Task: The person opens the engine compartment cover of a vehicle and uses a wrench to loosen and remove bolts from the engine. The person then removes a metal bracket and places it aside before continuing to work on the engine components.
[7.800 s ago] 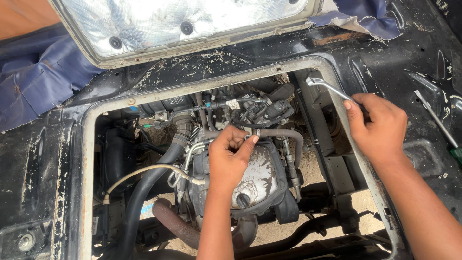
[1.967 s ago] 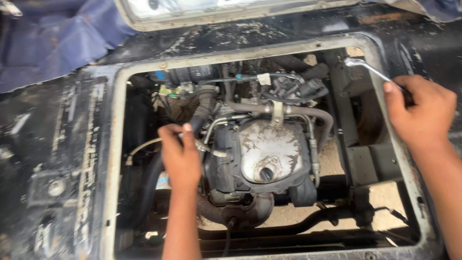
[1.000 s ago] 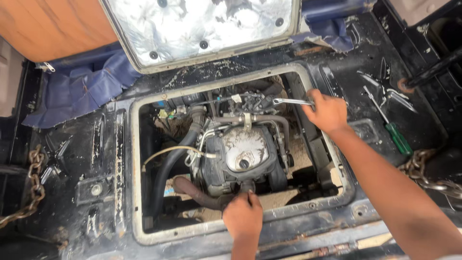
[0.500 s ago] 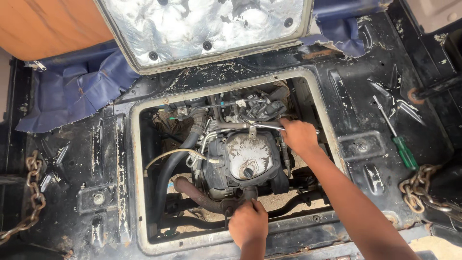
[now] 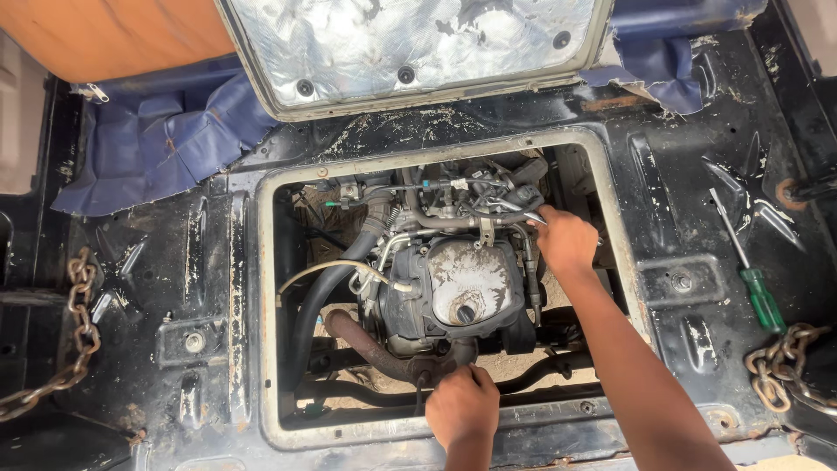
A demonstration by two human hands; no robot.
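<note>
A grimy engine [image 5: 462, 288] with hoses and a rusty exhaust pipe [image 5: 370, 344] sits in a rectangular floor opening [image 5: 261, 305]. My right hand [image 5: 567, 240] reaches in from the right and is closed on a metal wrench [image 5: 530, 218]. The wrench tip pokes in among the hoses at the engine's top right. My left hand [image 5: 462, 406] is at the front edge of the opening, fingers curled down by the engine's base near the pipe. What its fingers touch is hidden.
A green-handled screwdriver [image 5: 754, 283] lies on the black metal floor to the right. Rusty chains hang at the left [image 5: 78, 323] and right [image 5: 780, 366]. The raised hatch lid [image 5: 410, 44], a blue cover [image 5: 148, 148] and an orange seat [image 5: 122, 35] are behind the opening.
My right hand carried the wrench from the opening's right rim down to the engine's top. My left hand left the hoses and dropped to the front edge. The view pulled back.
</note>
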